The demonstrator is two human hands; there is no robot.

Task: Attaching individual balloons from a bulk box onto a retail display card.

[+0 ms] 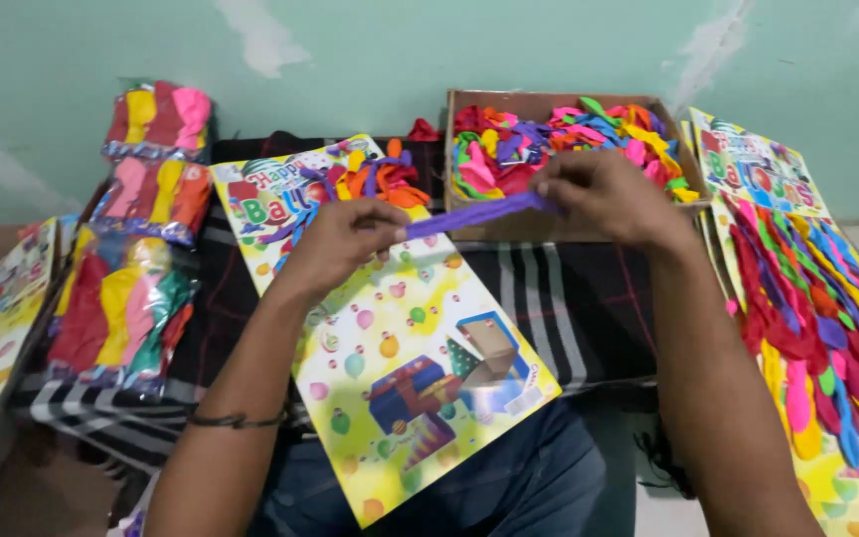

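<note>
A: What is the person busy with here?

B: Both hands are clamped on one long purple uninflated rubber balloon, pulled taut between them. The left hand pinches one end, the right hand pinches the other, and the hands stand well apart. The balloon hangs in the air just above the large printed yellow cardboard display card that rests on the person's lap.

A: So which step would you say this is?

B: Judging by the small cluster of balloons already fixed at the top of that card, it looks like one more balloon being readied for mounting there. The move that fits would call for bringing the balloon's neck down to a free spot on the card beside that cluster, while keeping a steady hold.

A: And the containers?

B: A shallow brown cardboard box sits just beyond the hands, heaped with loose balloons of mixed colours. At the left lie clear plastic packets stuffed with more balloons. At the right, a finished card is covered in rows of coloured balloons. All of it rests on a dark striped cloth.
</note>
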